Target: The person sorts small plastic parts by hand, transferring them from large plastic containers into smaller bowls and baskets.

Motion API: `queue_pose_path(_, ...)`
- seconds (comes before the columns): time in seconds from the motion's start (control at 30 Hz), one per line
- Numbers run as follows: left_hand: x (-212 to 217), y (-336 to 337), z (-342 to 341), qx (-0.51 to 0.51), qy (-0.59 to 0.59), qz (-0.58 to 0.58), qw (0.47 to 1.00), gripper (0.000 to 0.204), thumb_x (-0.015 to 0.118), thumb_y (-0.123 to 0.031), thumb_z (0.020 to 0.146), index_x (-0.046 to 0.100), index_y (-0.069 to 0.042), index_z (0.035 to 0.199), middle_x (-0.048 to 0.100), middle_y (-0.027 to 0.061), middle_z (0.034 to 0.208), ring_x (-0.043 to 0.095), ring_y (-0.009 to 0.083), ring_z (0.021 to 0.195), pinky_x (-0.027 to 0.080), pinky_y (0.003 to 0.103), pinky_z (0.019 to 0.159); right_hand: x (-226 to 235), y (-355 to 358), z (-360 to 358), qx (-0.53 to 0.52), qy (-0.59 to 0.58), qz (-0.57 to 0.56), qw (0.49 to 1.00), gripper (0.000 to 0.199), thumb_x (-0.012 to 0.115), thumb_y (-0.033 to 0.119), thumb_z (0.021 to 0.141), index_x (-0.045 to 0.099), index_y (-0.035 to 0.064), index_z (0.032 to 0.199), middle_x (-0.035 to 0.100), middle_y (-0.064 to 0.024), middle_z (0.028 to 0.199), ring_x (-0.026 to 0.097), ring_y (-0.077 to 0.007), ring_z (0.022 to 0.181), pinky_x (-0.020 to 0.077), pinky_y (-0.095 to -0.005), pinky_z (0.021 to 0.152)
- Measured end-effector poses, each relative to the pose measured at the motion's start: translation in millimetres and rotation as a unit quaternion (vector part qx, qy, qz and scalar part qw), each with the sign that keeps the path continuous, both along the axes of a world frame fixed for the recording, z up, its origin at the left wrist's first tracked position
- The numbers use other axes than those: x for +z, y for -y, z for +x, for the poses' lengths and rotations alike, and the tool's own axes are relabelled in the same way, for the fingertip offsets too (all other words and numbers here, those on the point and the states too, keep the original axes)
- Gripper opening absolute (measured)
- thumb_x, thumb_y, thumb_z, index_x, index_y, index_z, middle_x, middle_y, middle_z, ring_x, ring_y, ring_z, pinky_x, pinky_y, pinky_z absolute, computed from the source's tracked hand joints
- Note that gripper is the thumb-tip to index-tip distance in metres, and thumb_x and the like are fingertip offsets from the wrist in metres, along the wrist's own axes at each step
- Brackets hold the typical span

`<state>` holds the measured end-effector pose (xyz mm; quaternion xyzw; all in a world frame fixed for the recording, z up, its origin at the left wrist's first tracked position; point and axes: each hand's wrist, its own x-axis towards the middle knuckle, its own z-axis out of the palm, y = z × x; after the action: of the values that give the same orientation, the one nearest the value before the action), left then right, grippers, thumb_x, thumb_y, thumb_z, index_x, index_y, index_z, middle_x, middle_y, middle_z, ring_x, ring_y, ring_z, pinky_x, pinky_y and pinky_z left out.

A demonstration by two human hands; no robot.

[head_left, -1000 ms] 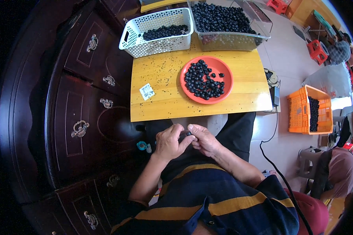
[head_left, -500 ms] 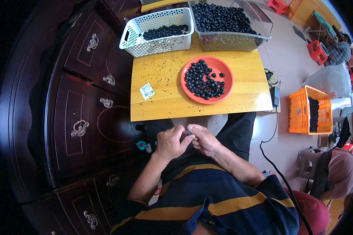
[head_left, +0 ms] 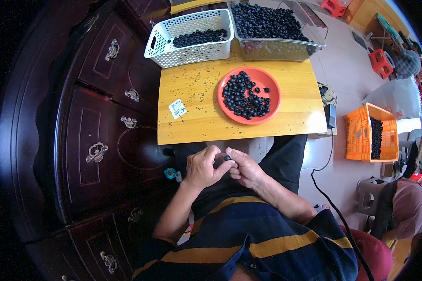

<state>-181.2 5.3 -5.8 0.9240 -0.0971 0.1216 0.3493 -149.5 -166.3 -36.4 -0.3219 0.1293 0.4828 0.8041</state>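
Observation:
Over my lap, just in front of the table's near edge, both hands meet. A small round black part [head_left: 228, 158] shows between the fingertips. My left hand [head_left: 203, 166] is closed, with its thumb tip against the part. My right hand [head_left: 246, 169] pinches at the same part from the other side, its other fingers curled. Beyond them, a red plate [head_left: 275, 103] on the table holds many such black parts [head_left: 246, 96], some with a visible hole. The exact shape of the held part is partly hidden by my fingers.
On the yellow table [head_left: 192, 131] stand a white perforated basket [head_left: 190, 57] and a clear bin [head_left: 281, 52], both with black parts. Dark specks and a white printed label [head_left: 177, 108] lie there too. Dark drawers [head_left: 98, 117] rise at left; an orange crate [head_left: 358, 136] and cable [head_left: 333, 210] are right.
The small black part shows more plainly between my fingertips now. Both hands stay nearly in place, with only slight finger movement. The whole view has shifted slightly.

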Motion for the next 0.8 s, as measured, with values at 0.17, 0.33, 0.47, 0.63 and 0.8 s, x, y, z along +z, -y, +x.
queue_pose_path(0.17,2,0,1,-0.007,-0.003,0.005,1.000,0.047,0.080,-0.046,0.083,0.055,-0.006,0.082,0.058,0.0089,0.066,0.061,0.0260,0.054,0.046,0.038,0.050,6,0,1,0.006,-0.005,0.000,1.000,0.027,0.058,0.042,0.104,0.056,0.0170,0.092,0.041,0.0103,0.065,0.030,-0.0017,0.050,0.0231,-0.0187,0.044)
queue_pose_path(0.33,6,0,1,-0.020,-0.019,0.033,0.999,0.043,0.077,-0.045,0.085,0.056,-0.007,0.084,0.066,0.0092,0.073,0.068,0.0285,0.062,0.052,0.039,0.053,1,1,1,0.006,-0.006,0.004,1.000,0.026,0.058,0.041,0.104,0.058,0.0161,0.095,0.041,0.0103,0.066,0.030,-0.0017,0.050,0.0231,-0.0188,0.044)
queue_pose_path(0.47,9,1,1,-0.026,-0.027,0.052,0.998,0.040,0.074,-0.042,0.088,0.057,-0.006,0.084,0.066,0.0105,0.074,0.068,0.0301,0.062,0.052,0.040,0.053,-2,0,-1,-0.009,-0.017,0.009,1.000,0.030,0.062,0.041,0.102,0.065,0.0108,0.102,0.040,0.0108,0.064,0.027,-0.0006,0.049,0.0216,-0.0173,0.043)
queue_pose_path(0.63,0,4,1,-0.028,-0.024,0.051,0.998,0.037,0.072,-0.040,0.089,0.057,-0.006,0.083,0.066,0.0119,0.071,0.068,0.0313,0.061,0.052,0.041,0.053,-3,1,-1,-0.012,-0.005,-0.006,1.000,0.027,0.062,0.040,0.102,0.064,0.0133,0.097,0.041,0.0107,0.064,0.027,-0.0009,0.048,0.0206,-0.0180,0.042)
queue_pose_path(0.8,-5,6,0,-0.033,-0.043,0.052,0.997,0.035,0.071,-0.037,0.091,0.057,-0.007,0.081,0.065,0.0119,0.066,0.068,0.0327,0.060,0.052,0.042,0.053,-1,3,2,-0.002,0.007,-0.014,1.000,0.027,0.062,0.039,0.102,0.060,0.0155,0.090,0.042,0.0106,0.065,0.028,-0.0009,0.049,0.0206,-0.0181,0.043)
